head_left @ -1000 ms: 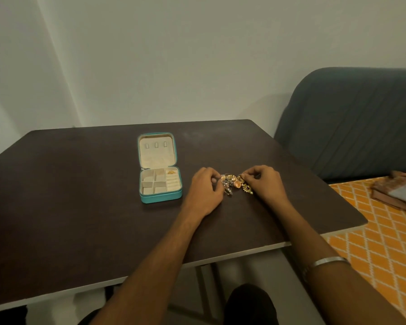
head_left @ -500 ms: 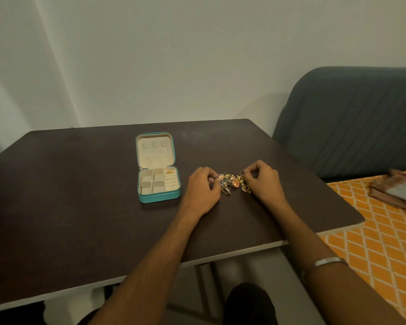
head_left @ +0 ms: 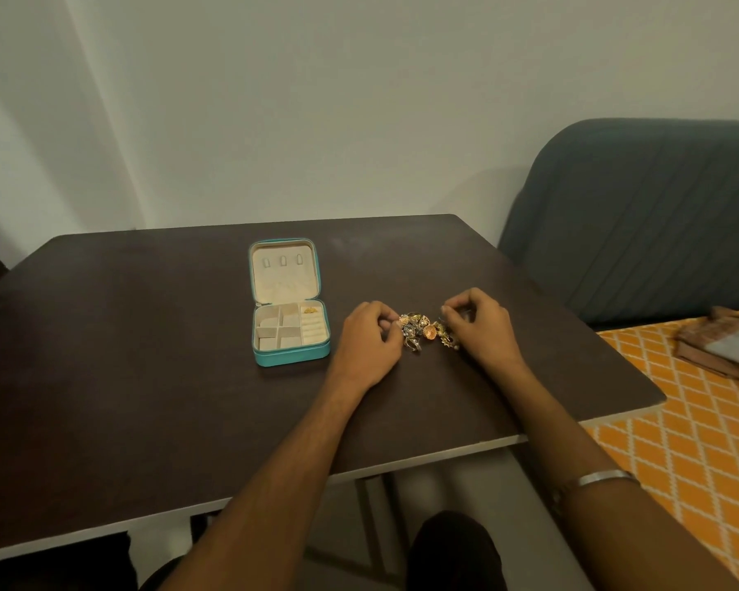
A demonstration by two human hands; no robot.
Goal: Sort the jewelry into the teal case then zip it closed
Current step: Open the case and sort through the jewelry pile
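The teal case (head_left: 290,357) lies open on the dark table (head_left: 146,377), its lid tipped back, cream compartments showing. One small gold piece (head_left: 310,310) sits in its back right compartment. Right of the case lies a heap of gold and silver jewelry (head_left: 427,332). My left hand (head_left: 370,343) rests at the heap's left side, fingers curled and pinching a piece at its edge. At the right side of the heap my right hand (head_left: 481,324) has thumb and forefinger pinched together on a small piece, lifted slightly above the pile.
A grey-blue padded seat back (head_left: 640,215) stands beyond the table's right edge. An orange patterned cover (head_left: 700,420) with a brown folded cloth (head_left: 726,347) lies to the right. A white wall is behind. A silver bangle (head_left: 602,477) circles my right wrist.
My right hand has risen a little from the heap with its fingertips pinched. My left hand stays at the pile's left edge. The case has not moved.
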